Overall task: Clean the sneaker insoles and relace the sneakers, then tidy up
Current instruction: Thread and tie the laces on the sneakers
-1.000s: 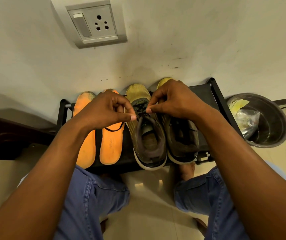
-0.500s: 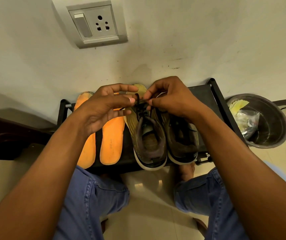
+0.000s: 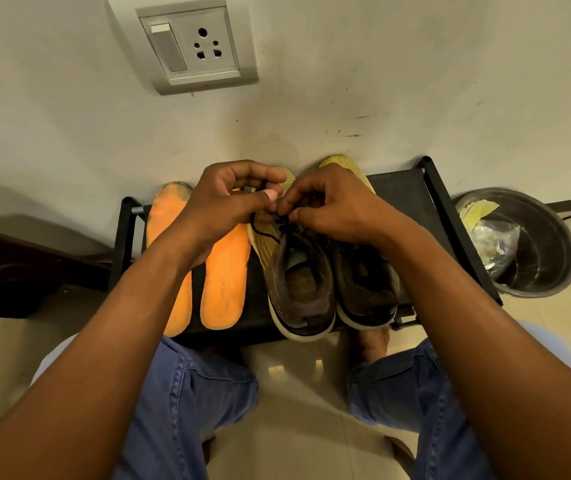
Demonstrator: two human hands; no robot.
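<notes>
The relacing is judged to be under way and unfinished: a dark lace (image 3: pixel 262 229) is pinched by the left hand (image 3: pixel 228 202) and the right hand (image 3: pixel 325 206) over the left-hand sneaker (image 3: pixel 298 271), though the eyelet being worked is probably hidden by the fingers. The two orange insoles (image 3: pixel 221 271) are laid out beside the sneakers on the black rack (image 3: pixel 412 192), not yet refitted, and tidying is left

Two flat orange foam insoles (image 3: pixel 223 271) look matt, their toe ends grimy. The yellow knit-cloth sneakers (image 3: pixel 298 282) have fuzzy dark collars and smooth white rubber soles. The round steel basin (image 3: pixel 550 258) gleams. The beige tiled floor (image 3: pixel 298 403) is glossy; the black rack (image 3: pixel 412 199) is matt.
</notes>
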